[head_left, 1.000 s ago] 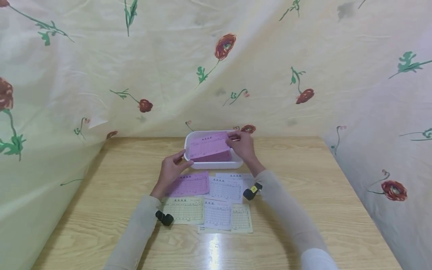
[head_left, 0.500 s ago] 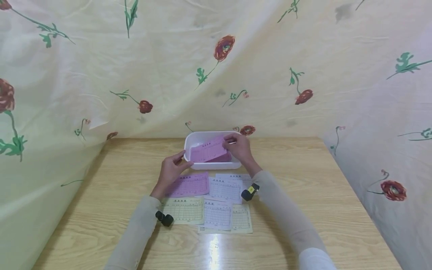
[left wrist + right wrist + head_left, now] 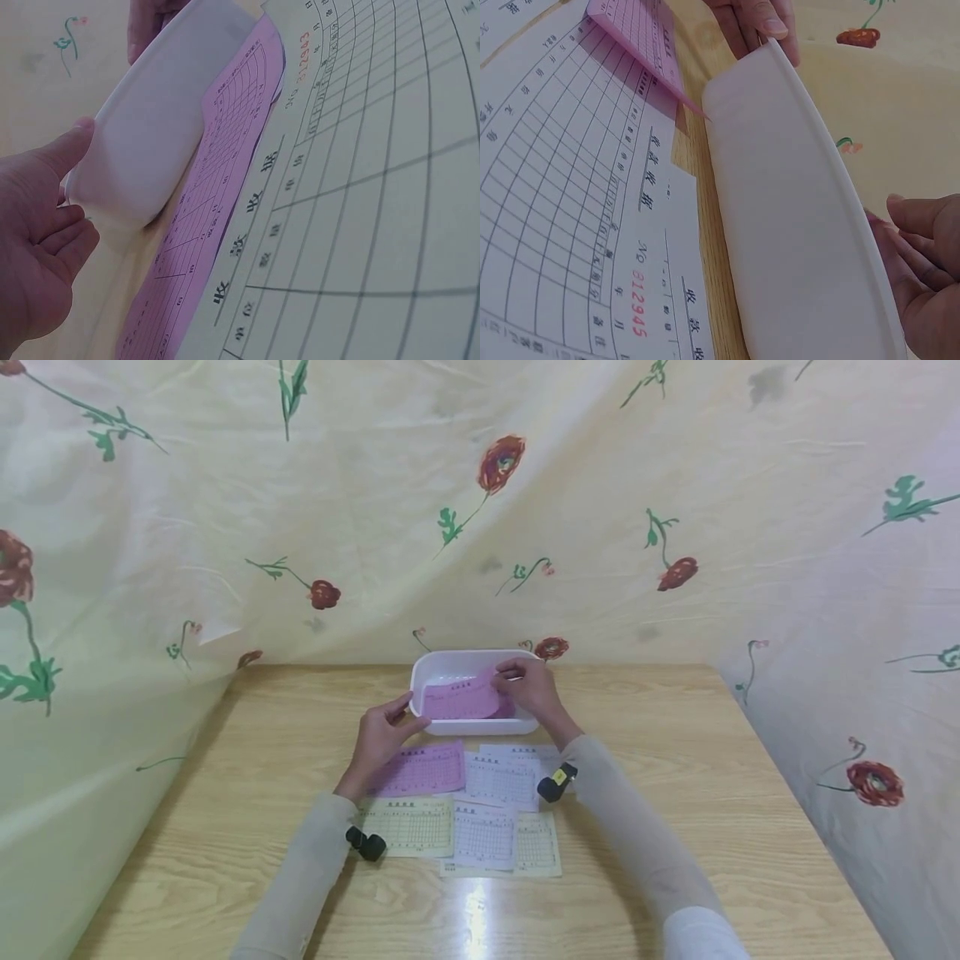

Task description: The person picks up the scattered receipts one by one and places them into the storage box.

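Note:
A white plastic box (image 3: pixel 476 727) stands at the back of the wooden table. My left hand (image 3: pixel 377 742) grips its near left corner, and in the left wrist view the thumb lies on the rim (image 3: pixel 88 142). Over the right side of the box, my right hand (image 3: pixel 534 695) pinches the right end of a pink receipt slip (image 3: pixel 457 702), whose left part lies low inside. Another pink slip shows under it at the right. In the right wrist view, the box wall (image 3: pixel 787 202) hides most of the pinched slip.
In front of the box lie loose receipt slips: a pink one (image 3: pixel 423 770), white ones (image 3: pixel 498 779) (image 3: pixel 483 839) and yellow ones (image 3: pixel 412 828) (image 3: pixel 538 845), partly overlapping. A flowered cloth (image 3: pixel 375 510) hangs behind the table (image 3: pixel 675 777).
The pink slip in my right hand has come down deeper into the box, and its left part now lies flatter. My right hand has shifted slightly left and down. The left hand stays put.

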### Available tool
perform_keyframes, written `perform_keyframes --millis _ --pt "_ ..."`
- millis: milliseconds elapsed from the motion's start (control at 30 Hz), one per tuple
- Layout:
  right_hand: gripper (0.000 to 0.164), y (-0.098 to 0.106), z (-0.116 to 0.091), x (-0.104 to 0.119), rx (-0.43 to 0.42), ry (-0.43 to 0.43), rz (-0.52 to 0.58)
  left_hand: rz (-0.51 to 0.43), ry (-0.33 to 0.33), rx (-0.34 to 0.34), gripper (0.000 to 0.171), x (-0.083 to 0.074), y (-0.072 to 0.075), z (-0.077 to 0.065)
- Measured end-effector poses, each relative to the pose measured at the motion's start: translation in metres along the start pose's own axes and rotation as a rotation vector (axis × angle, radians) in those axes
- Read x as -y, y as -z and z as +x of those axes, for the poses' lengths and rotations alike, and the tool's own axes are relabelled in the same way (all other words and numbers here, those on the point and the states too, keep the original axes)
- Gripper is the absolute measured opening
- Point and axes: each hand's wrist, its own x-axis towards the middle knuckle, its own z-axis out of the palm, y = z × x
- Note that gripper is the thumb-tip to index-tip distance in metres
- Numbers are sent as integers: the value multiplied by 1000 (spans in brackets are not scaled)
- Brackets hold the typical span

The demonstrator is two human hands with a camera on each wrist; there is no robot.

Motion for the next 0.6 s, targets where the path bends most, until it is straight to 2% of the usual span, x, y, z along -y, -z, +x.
perform_keyframes --millis 167,333,600 --pt "30 12 -1 -4 15 42 -2 7 5 0 70 -1 0 1" --pt "37 33 -7 -5 34 119 -19 -8 -4 7 71 0 0 2" --pt "38 71 -33 2 46 200 -56 3 -11 10 71 -1 1 0"
